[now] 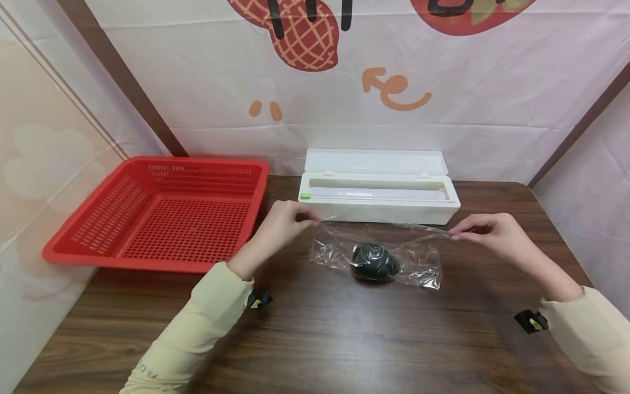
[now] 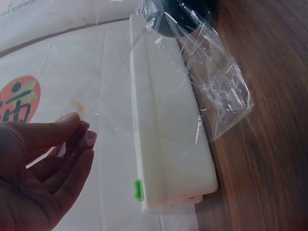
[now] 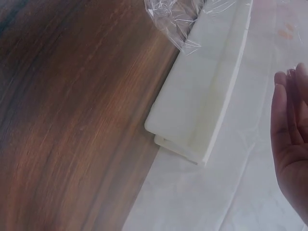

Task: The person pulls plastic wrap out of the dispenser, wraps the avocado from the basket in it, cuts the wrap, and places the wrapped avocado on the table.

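Note:
A dark, rounded object [image 1: 375,262] sits on the table, covered by clear plastic wrap [image 1: 423,262]; its exact kind is hard to tell through the film. My left hand [image 1: 285,221] pinches one far corner of the wrap between thumb and fingertips, as the left wrist view also shows with the hand [image 2: 53,163]. At the opposite corner, my right hand [image 1: 494,235] pinches the film. Between the two hands the wrap's far edge is stretched and raised, while its near part lies crumpled around the object. In the right wrist view the right hand [image 3: 291,130] is partly cut off.
Behind the wrap stands a long white wrap dispenser box [image 1: 379,212], its lid [image 1: 376,161] raised, a roll [image 1: 379,193] inside and a green slider [image 1: 305,195] at its left. A red perforated basket [image 1: 147,264] is on the left. A printed cloth [image 1: 206,82] hangs behind the table [image 1: 344,345].

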Tool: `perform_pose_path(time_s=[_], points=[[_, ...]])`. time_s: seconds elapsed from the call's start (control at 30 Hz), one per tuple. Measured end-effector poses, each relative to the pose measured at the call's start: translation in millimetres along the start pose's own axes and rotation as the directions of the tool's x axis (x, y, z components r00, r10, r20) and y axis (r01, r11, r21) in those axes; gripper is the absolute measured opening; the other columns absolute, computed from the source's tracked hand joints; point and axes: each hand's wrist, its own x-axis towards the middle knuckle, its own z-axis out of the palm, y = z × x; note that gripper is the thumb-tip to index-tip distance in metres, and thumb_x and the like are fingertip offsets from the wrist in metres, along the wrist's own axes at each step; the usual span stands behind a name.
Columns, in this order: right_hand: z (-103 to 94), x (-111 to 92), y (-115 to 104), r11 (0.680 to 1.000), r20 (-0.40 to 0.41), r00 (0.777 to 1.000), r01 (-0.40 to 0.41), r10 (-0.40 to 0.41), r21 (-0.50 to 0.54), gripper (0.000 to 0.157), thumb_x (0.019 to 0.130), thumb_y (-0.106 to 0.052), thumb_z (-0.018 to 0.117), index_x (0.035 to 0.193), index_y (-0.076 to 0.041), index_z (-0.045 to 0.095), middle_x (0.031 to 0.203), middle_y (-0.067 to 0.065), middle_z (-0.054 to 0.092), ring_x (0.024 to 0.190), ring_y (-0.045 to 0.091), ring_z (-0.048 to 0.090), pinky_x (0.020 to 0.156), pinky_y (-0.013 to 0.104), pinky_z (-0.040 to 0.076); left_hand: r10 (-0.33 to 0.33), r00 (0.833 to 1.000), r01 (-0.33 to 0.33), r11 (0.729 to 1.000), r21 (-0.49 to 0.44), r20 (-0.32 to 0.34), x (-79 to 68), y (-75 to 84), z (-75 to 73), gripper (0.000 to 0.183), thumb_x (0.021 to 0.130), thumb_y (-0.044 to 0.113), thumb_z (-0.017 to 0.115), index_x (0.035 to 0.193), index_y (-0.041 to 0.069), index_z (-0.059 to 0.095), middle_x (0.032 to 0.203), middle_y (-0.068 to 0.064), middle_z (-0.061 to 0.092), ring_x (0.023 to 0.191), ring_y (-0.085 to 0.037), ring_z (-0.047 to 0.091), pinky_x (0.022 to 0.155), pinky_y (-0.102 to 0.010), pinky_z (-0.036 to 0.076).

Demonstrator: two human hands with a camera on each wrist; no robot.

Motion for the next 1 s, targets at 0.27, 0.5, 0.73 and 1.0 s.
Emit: perform_pose_path(time_s=[0.27,0.5,0.73,1.0], points=[[-3.2,-6.4,-4.3,0.998,0.073,0.995,0.064,-0.065,0.012,0.016,0.073,0.006,0.069,0.08,-0.008,0.072,0.077,-0.008,0.068,0.069,0.0,0.062,0.057,0.014,0.046,0.092,0.995,-0.093,0.996,0.013,0.028,-11.2,-1.9,-0.4,0.003,0.077,0.007,0.07,0.08,0.009,0.072,0.077,0.001,0.069,0.074,-0.011,0.062,0.069,-0.029,0.05],[-5.4,-12.9,-2.3,0.991,0.141,0.981,0.125,-0.131,0.051,0.021,0.069,0.01,0.07,0.078,-0.01,0.073,0.077,-0.005,0.069,0.073,-0.001,0.062,0.059,0.014,0.048,0.124,0.988,-0.128,0.991,0.038,0.093,-20.6,-0.5,-4.5,0.008,0.078,0.003,0.069,0.082,0.009,0.072,0.079,-0.001,0.069,0.076,-0.012,0.063,0.07,-0.029,0.051],[-2.6,-17.6,1.9,0.979,0.189,0.96,0.202,-0.206,0.038,0.023,0.064,0.009,0.073,0.076,-0.01,0.073,0.077,-0.009,0.068,0.074,-0.003,0.061,0.06,0.011,0.047,0.22,0.963,-0.227,0.973,0.03,0.157,-27.1,-2.3,-4.9,0.012,0.076,-0.001,0.069,0.082,0.009,0.072,0.08,0.001,0.069,0.076,-0.011,0.063,0.071,-0.031,0.051],[5.8,-21.9,7.4,0.976,0.235,0.948,0.213,-0.216,0.04,0.023,0.064,0.003,0.076,0.076,-0.017,0.074,0.074,-0.008,0.068,0.069,-0.002,0.06,0.058,0.011,0.046,0.283,0.927,-0.3,0.954,0.031,0.246,-29.6,-5.7,0.3,0.01,0.074,-0.001,0.071,0.08,0.008,0.072,0.076,0.002,0.067,0.073,-0.009,0.062,0.069,-0.023,0.05]])
